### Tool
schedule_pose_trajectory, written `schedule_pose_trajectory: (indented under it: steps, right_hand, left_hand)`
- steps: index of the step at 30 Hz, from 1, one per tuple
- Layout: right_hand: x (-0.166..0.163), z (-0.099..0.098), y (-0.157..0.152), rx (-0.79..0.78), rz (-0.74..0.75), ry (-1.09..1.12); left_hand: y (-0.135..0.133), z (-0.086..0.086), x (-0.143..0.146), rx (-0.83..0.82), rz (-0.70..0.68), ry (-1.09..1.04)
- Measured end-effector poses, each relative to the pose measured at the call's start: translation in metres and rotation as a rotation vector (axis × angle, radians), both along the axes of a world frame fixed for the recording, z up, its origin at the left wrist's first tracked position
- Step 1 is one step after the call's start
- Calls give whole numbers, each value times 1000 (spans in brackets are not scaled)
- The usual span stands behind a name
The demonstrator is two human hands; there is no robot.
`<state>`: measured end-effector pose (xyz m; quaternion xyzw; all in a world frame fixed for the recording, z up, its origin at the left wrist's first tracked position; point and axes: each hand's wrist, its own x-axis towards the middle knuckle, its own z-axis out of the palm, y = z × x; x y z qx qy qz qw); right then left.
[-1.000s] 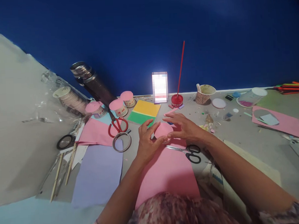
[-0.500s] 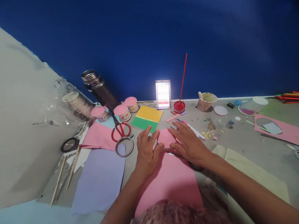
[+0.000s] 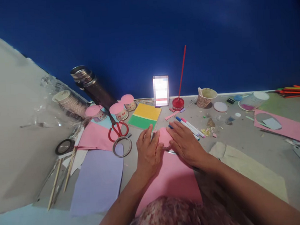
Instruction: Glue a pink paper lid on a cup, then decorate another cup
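Between my hands stands a small paper cup (image 3: 165,137) covered with a round of pink paper; only its top and a bit of patterned edge show. My left hand (image 3: 148,150) presses round its left side, thumb at the near edge. On the opposite side my right hand (image 3: 187,144) does the same, fingers bent over the rim. Beneath and in front of the cup lies a sheet of pink paper (image 3: 168,181). Three similar pink-topped cups (image 3: 118,110) stand to the left, near red-handled scissors (image 3: 118,130) and a roll of tape (image 3: 122,147).
A black flask (image 3: 96,91) and stacked paper cups (image 3: 68,102) lean at the left. Lilac paper (image 3: 97,181) lies nearby. Behind are a yellow-green packet (image 3: 145,116), a lit phone (image 3: 161,91) and a red stick in a round base (image 3: 178,103). Markers (image 3: 190,127) lie right of my hands.
My hands stay round the cup, the right fingers slightly more bent over its top. The whole view has shifted a little, with things at the left sitting further left and higher.
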<state>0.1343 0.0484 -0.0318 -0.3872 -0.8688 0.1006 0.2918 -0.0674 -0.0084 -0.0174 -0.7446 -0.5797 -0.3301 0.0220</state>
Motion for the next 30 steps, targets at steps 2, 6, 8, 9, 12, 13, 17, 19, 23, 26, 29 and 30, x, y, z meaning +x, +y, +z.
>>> schedule_pose_trajectory:
  steps: [2, 6, 8, 9, 12, 13, 17, 19, 23, 26, 29, 30]
  right_hand:
    - [2, -1, 2, -28, -5, 40]
    - [6, 1, 8, -29, -29, 170]
    - [6, 4, 10, -13, -35, 210]
    - [6, 5, 11, -10, -32, 219]
    - [2, 5, 10, -15, -10, 213]
    - [0, 4, 10, -14, -6, 207]
    - [-3, -2, 10, -9, -12, 182]
    - [-3, -4, 11, -10, -13, 157]
    - [-2, -5, 10, -5, -14, 141]
    - [-1, -2, 5, 12, -31, 133]
    - [0, 2, 0, 45, -42, 85]
    - [0, 2, -2, 58, -43, 68]
  left_hand:
    - [-1, 1, 0, -2, 4, -29]
    - [-1, 3, 0, 14, 4, -114]
    - [0, 3, -1, 19, 0, -128]
    - [1, 3, -1, 19, -1, -128]
    - [3, 0, 0, 12, 2, -114]
    - [4, -1, 0, 11, 5, -108]
    - [4, -5, 0, 6, 10, -94]
    - [4, -5, -1, 7, 7, -93]
    - [3, -4, 0, 11, 4, -92]
    - [0, -3, 3, 3, 2, -84]
    - [-3, -4, 7, -10, 5, -83]
    - [-4, -5, 8, -12, 4, -82]
